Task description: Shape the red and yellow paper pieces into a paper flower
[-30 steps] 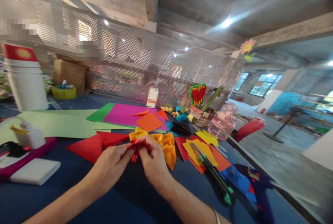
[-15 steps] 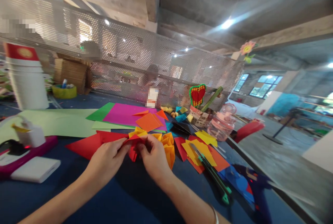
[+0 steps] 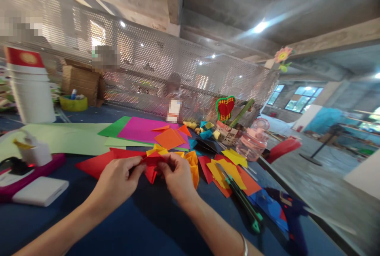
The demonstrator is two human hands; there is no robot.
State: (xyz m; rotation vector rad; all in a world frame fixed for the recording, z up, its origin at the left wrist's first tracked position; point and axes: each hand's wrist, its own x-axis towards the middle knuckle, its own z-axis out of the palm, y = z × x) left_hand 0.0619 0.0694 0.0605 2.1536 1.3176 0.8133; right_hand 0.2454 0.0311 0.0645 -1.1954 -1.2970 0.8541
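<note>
A small folded piece of red paper (image 3: 152, 165) is pinched between my two hands, above the dark blue table (image 3: 142, 224). My left hand (image 3: 120, 178) grips its left edge with thumb and fingers. At its right side, my right hand (image 3: 179, 174) holds it, the fingertips partly hidden behind the paper. Yellow folded paper (image 3: 194, 165) stands just behind and beside my right hand. Larger red paper (image 3: 96, 164) lies behind my left hand. Orange paper pieces (image 3: 169, 138) rest on a purple sheet (image 3: 139, 128) further back.
To the right lie a green utility knife (image 3: 242, 198) on yellow and orange paper, and a dark glue gun (image 3: 292, 216). A pink clear jar (image 3: 252, 145) stands near the table edge. On the left are a power strip (image 3: 57, 165), a white box (image 3: 41, 191) and stacked paper cups (image 3: 31, 89).
The red paper has turned slightly in my fingers, so its upper face shows flatter and wider. Both hands stay in nearly the same place.
</note>
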